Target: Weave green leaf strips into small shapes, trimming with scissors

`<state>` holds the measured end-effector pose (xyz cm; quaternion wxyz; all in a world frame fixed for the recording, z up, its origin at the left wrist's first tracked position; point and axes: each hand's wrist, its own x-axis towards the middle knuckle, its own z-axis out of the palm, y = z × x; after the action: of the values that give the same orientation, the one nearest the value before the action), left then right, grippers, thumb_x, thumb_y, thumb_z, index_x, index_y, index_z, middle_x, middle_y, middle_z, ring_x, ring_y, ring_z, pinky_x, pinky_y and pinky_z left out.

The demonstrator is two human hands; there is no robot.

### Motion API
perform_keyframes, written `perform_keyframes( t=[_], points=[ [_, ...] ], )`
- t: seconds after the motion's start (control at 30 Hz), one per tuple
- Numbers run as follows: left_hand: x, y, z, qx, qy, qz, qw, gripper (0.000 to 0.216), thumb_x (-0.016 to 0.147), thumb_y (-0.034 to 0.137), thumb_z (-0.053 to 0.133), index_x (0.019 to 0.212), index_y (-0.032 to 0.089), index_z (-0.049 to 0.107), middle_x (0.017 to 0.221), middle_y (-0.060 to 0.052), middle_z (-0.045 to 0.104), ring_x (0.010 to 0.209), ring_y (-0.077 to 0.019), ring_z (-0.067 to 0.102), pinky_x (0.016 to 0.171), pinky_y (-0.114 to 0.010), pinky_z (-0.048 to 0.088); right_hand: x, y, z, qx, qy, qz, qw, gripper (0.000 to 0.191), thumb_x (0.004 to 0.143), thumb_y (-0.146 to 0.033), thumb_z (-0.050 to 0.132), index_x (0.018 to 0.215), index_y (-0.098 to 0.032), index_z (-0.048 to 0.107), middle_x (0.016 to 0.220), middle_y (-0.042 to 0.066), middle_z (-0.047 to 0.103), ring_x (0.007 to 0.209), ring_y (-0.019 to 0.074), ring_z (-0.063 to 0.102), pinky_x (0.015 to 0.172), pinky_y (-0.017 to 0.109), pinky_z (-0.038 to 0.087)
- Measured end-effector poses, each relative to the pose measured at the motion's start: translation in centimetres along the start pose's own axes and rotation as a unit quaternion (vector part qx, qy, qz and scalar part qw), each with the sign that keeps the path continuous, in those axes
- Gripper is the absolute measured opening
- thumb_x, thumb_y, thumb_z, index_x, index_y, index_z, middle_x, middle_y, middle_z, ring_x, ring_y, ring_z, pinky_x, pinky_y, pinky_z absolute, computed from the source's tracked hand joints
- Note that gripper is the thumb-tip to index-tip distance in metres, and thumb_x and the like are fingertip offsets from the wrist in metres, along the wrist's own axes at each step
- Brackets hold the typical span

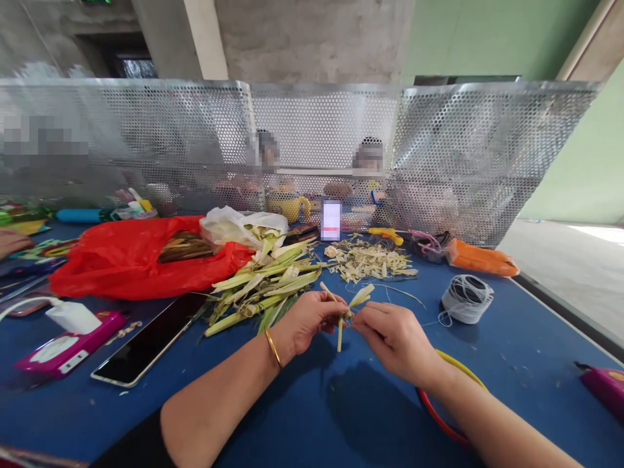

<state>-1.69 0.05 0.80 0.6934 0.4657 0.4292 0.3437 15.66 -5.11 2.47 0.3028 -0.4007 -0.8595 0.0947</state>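
Observation:
My left hand (308, 320), with a gold bangle on its wrist, pinches a small piece of folded corn husk (361, 296) between thumb and fingers. A thin pale strip of the piece points down below the fingertips. Close on its right, my right hand (396, 333) is closed with the fingertips pressed together beside the piece. A thin white thread runs over the table near it, but whether those fingers grip thread or husk is hidden. A heap of long green-yellow corn husks (273, 286) lies behind my left hand. The spool of white thread (467, 300) stands to the right.
A red plastic bag (117, 257), a black phone (151, 341) and a purple power strip (71, 344) lie left. Husk scraps (373, 260) and a lit phone (331, 220) are ahead, before a perforated metal screen (322, 123). An orange packet (482, 257) lies right.

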Motion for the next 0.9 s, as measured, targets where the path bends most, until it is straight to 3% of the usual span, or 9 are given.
perform_keyframes(
  t=[0.1,0.23,0.37,0.47,0.53,0.6,0.7,0.77,0.9],
  points=[
    [0.2,0.5,-0.6,-0.068,0.012,-0.010,0.998,0.020,0.058,0.021,0.074,0.073,0.014,0.062,0.067,0.000,0.065,0.057,-0.0085,0.056,0.056,-0.020,0.041,0.3,1.3,0.5,0.097,0.013,0.110,0.989,0.022,0.086,-0.021,0.048,0.066,-0.018,0.057,0.064,0.000,0.056,0.062,0.0123,0.049,0.059,0.023,0.035],
    [-0.1,0.8,-0.8,-0.084,-0.040,-0.019,0.995,0.022,0.058,0.020,0.076,0.075,0.014,0.064,0.069,-0.001,0.067,0.057,-0.0083,0.057,0.058,-0.020,0.043,0.8,3.0,1.0,0.255,-0.004,0.255,0.933,0.016,0.073,-0.027,0.058,0.061,-0.017,0.060,0.054,-0.004,0.050,0.054,0.0101,0.040,0.054,0.023,0.030],
    [-0.7,0.4,-0.5,-0.002,-0.187,-0.056,0.981,0.022,0.060,0.021,0.075,0.077,0.014,0.064,0.070,-0.003,0.069,0.055,-0.0108,0.060,0.059,-0.023,0.046,0.8,3.6,0.8,0.334,-0.042,0.292,0.895,0.023,0.070,-0.037,0.059,0.062,-0.016,0.061,0.047,-0.006,0.043,0.044,0.0079,0.031,0.046,0.023,0.025],
    [-0.8,-0.4,0.0,0.086,-0.233,-0.061,0.967,0.020,0.059,0.021,0.074,0.075,0.014,0.064,0.067,-0.003,0.069,0.053,-0.0128,0.061,0.054,-0.024,0.045,0.8,3.8,0.5,0.345,-0.085,0.274,0.894,0.023,0.068,-0.037,0.062,0.061,-0.015,0.064,0.050,-0.003,0.048,0.047,0.0088,0.037,0.047,0.023,0.028],
    [-0.7,-0.9,0.4,0.138,-0.199,-0.047,0.969,0.017,0.057,0.018,0.073,0.070,0.014,0.063,0.061,-0.001,0.066,0.050,-0.0126,0.059,0.050,-0.023,0.043,0.8,3.8,0.4,0.337,-0.093,0.257,0.901,0.017,0.065,-0.032,0.067,0.061,-0.015,0.066,0.056,-0.001,0.053,0.054,0.0103,0.043,0.052,0.024,0.032],
    [-0.5,-1.3,0.7,0.158,-0.129,-0.028,0.979,0.015,0.056,0.016,0.072,0.066,0.014,0.061,0.056,0.001,0.063,0.049,-0.0123,0.057,0.048,-0.023,0.042,0.8,3.4,0.3,0.286,-0.065,0.219,0.931,0.014,0.067,-0.028,0.069,0.060,-0.016,0.067,0.061,0.000,0.054,0.060,0.0120,0.048,0.058,0.024,0.035],
    [-0.3,-1.2,0.9,0.105,-0.036,-0.018,0.994,0.018,0.057,0.020,0.074,0.068,0.015,0.062,0.056,0.002,0.060,0.050,-0.0117,0.057,0.051,-0.023,0.043,0.7,2.1,0.3,0.138,-0.010,0.096,0.986,0.020,0.080,-0.026,0.060,0.066,-0.017,0.070,0.065,0.001,0.052,0.065,0.0131,0.050,0.060,0.025,0.035],
    [-0.1,-0.9,0.7,0.035,-0.012,-0.032,0.999,0.021,0.058,0.024,0.075,0.073,0.015,0.064,0.058,0.002,0.060,0.053,-0.0106,0.057,0.053,-0.022,0.043,0.6,1.4,0.3,0.080,0.015,0.044,0.996,0.023,0.087,-0.025,0.054,0.073,-0.018,0.071,0.069,0.002,0.053,0.067,0.0133,0.051,0.062,0.025,0.037],
    [0.2,-0.4,0.1,-0.058,-0.003,-0.055,0.997,0.023,0.058,0.020,0.075,0.078,0.015,0.066,0.065,0.001,0.063,0.057,-0.0090,0.057,0.057,-0.021,0.042,0.5,2.2,0.5,0.092,0.066,0.107,0.988,0.019,0.084,-0.026,0.057,0.070,-0.019,0.068,0.069,0.001,0.056,0.066,0.0129,0.052,0.062,0.024,0.039]
  ],
)
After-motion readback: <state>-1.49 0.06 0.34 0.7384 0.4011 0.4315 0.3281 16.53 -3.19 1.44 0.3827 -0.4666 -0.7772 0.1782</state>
